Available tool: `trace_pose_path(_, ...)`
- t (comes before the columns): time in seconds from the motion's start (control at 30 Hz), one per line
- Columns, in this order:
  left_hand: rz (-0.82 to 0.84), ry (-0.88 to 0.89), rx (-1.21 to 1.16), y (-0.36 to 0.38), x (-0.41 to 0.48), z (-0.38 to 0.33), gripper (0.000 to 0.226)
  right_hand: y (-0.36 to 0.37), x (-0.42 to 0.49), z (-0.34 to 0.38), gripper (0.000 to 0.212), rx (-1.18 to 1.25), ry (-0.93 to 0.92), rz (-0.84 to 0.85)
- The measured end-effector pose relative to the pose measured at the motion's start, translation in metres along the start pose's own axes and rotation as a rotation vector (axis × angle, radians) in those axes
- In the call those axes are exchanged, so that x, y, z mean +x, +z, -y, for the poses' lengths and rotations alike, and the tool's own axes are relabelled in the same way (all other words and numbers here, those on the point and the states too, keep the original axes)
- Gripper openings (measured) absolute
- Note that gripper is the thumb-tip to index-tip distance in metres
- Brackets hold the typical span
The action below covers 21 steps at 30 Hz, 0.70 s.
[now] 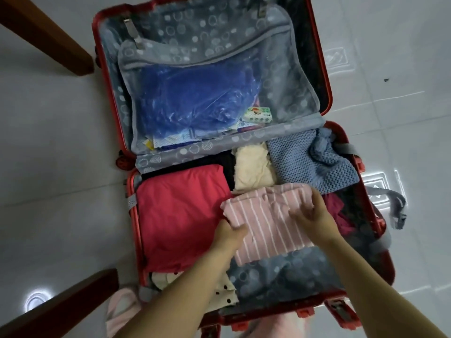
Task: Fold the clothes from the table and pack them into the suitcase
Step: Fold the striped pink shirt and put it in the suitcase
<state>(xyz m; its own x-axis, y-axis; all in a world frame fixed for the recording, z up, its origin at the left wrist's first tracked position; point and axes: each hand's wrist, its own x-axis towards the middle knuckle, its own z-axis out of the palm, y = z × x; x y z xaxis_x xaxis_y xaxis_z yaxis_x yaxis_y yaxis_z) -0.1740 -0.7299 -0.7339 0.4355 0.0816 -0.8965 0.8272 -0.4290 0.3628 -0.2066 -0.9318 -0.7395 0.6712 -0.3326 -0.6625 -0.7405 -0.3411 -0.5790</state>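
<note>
Left hand (229, 234), right hand (314, 215) on pink-striped cloth (268, 230)

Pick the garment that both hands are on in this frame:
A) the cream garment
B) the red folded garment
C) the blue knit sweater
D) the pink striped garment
D: the left hand grips the left edge of the pink striped garment and the right hand rests on its right side, in the near half of the red suitcase.
</note>
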Motion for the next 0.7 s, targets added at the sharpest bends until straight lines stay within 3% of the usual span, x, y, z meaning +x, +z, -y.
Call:
trace_pose_path(0.13,0.057,-0.024,-0.150,0.006,-0.023,0.014,0.026,0.005,-0.023,-0.006,0.051,0.032,-0.086,-0.048)
trace_pose_path(0.2,0.039,-0.112,-0.165,0.004,-0.036,0.033,0.040,0.010,-0.043,-0.018,0.045,0.011,-0.097,-0.039)
trace_pose_path(0.3,-0.019,-0.246,-0.109,-0.002,-0.044,0.065,0.054,0.021,-0.075,-0.041,0.043,0.014,-0.019,0.071)
trace_pose_path(0.4,0.015,-0.304,0.038,-0.004,-0.038,0.093,0.050,0.033,-0.087,-0.061,0.044,-0.015,0.093,0.141)
trace_pose_path(0.57,0.062,-0.193,0.113,-0.001,-0.013,0.105,0.042,0.055,-0.056,-0.070,0.030,-0.289,0.186,0.217)
trace_pose_path(0.7,0.086,-0.076,0.367,0.000,0.007,0.112,0.041,0.069,-0.038,-0.066,0.046,-0.497,0.275,0.255)
